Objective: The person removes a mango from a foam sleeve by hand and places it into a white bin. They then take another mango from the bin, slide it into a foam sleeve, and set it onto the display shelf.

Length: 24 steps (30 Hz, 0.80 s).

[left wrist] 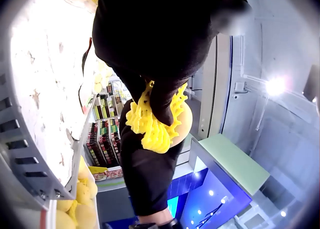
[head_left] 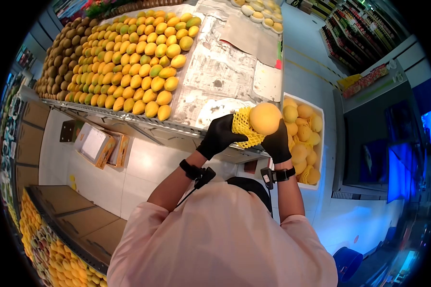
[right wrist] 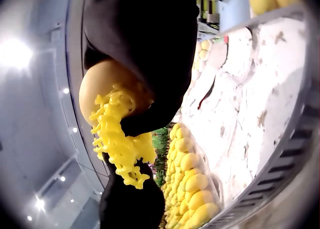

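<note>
A round yellow-orange fruit [head_left: 266, 118] is held above the front edge of the display table, with a yellow foam net [head_left: 244, 128] bunched on its left side. My left hand [head_left: 221, 136], in a black glove, grips the net with thumb and fingers. My right hand [head_left: 277, 144], also gloved, holds the fruit from the right and below. In the left wrist view the net [left wrist: 156, 124] covers part of the fruit [left wrist: 184, 124]. The right wrist view has the fruit [right wrist: 102, 84] under the right hand [right wrist: 145, 49], the net [right wrist: 120, 139] hanging from it.
A white box [head_left: 321, 143] of yellow fruits, some in nets, stands to the right below the table. Rows of mangoes [head_left: 139, 67] lie at the left of the stained tabletop [head_left: 210, 71]. Grey sheets [head_left: 251, 38] lie farther back. Cardboard trays [head_left: 98, 143] sit on the floor.
</note>
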### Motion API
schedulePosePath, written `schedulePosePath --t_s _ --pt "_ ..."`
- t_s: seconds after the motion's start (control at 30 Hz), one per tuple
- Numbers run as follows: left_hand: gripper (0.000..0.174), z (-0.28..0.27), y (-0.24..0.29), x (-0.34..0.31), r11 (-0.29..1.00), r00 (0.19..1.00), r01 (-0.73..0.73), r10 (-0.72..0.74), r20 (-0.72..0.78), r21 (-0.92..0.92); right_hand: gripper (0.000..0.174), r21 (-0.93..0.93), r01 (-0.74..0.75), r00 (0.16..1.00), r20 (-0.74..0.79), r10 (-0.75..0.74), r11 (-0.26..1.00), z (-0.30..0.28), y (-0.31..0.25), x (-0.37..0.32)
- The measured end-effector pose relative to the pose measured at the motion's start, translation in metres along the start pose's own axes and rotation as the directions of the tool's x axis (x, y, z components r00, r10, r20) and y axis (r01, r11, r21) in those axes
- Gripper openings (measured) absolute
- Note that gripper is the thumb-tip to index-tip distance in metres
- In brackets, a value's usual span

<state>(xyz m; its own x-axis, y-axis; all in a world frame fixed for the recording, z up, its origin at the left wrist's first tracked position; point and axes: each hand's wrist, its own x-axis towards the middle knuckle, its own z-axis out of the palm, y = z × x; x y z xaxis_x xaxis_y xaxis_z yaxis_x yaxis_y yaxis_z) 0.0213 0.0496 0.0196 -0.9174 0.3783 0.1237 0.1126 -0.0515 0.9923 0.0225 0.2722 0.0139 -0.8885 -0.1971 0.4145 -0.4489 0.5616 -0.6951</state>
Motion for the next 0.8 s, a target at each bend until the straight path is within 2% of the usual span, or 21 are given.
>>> schedulePosePath --t_s 0.03,0.13,0.17,0.23,0.33,0.37,0.47,0.5,0.53,0.57,0.6,0.63,0.73,0.77,0.8 --pt "0.051 0.001 0.006 -0.001 0.995 0.999 0.047 -0.046 0.014 -0.093 0.048 -0.191 0.117 0.991 -0.042 -0.128 0.975 -0.002 -0.013 0.004" --pt "0.049 -0.001 0.018 -0.001 0.990 1.000 -0.005 0.002 0.015 0.143 0.050 -0.302 0.103 0.974 -0.161 -0.157 0.948 0.004 -0.031 0.001" --pt "0.048 -0.003 0.013 0.000 0.976 0.999 -0.052 0.050 0.015 0.210 0.050 -0.472 0.094 0.974 -0.138 -0.179 0.876 0.005 -0.027 0.000" --pt "0.045 -0.009 0.005 0.000 0.929 0.990 -0.141 0.141 0.026 0.341 0.050 -0.261 -0.026 0.976 -0.217 -0.032 0.965 0.013 -0.013 -0.002" --pt "0.044 -0.015 0.006 -0.002 0.998 0.998 0.026 -0.023 -0.050 0.058 0.052 0.066 -0.145 0.956 -0.249 0.157 0.987 0.011 -0.015 -0.006" --pt "0.043 -0.019 0.011 -0.006 0.998 0.996 0.044 -0.040 -0.076 0.049 0.054 0.171 -0.171 0.947 -0.245 0.210 0.970 0.006 -0.019 -0.005" --pt "0.043 -0.031 -0.004 -0.011 0.993 0.987 0.118 -0.116 -0.114 0.012 0.059 -0.004 -0.216 0.975 -0.053 0.215 0.976 -0.013 -0.034 0.007" --pt "0.042 -0.033 -0.009 -0.012 0.994 0.986 0.103 -0.099 -0.133 0.020 0.062 0.170 -0.370 0.929 0.103 0.357 0.914 -0.019 -0.035 0.008" --pt "0.041 -0.034 -0.011 -0.013 0.995 0.986 0.099 -0.095 -0.139 0.028 0.062 0.588 -0.414 0.900 0.148 0.411 0.695 -0.017 -0.022 0.005" --pt "0.041 -0.035 -0.013 -0.015 0.995 0.985 0.097 -0.091 -0.144 0.035 0.062 0.873 -0.370 0.875 0.213 0.434 0.318 -0.009 0.002 -0.001" --pt "0.040 -0.036 -0.015 -0.016 0.995 0.985 0.094 -0.087 -0.148 0.042 0.062 0.959 -0.249 0.862 0.282 0.421 -0.132 -0.004 0.021 -0.006" --pt "0.040 -0.037 -0.016 -0.017 0.994 0.986 0.090 -0.081 -0.147 0.060 0.060 0.960 -0.279 0.887 0.255 0.386 0.006 -0.003 0.027 -0.006" --pt "0.040 -0.036 -0.015 -0.020 0.990 0.979 0.139 -0.133 -0.154 0.028 0.063 0.934 -0.299 0.859 0.174 0.481 0.196 0.002 0.025 -0.004" --pt "0.040 -0.036 -0.015 -0.020 0.989 0.980 0.142 -0.137 -0.147 0.029 0.063 0.800 -0.287 0.894 0.027 0.447 0.527 0.003 0.021 -0.003" --pt "0.040 -0.037 -0.016 -0.020 0.990 0.980 0.142 -0.139 -0.143 0.015 0.064 0.562 -0.250 0.927 -0.097 0.363 0.789 0.000 0.005 0.001"
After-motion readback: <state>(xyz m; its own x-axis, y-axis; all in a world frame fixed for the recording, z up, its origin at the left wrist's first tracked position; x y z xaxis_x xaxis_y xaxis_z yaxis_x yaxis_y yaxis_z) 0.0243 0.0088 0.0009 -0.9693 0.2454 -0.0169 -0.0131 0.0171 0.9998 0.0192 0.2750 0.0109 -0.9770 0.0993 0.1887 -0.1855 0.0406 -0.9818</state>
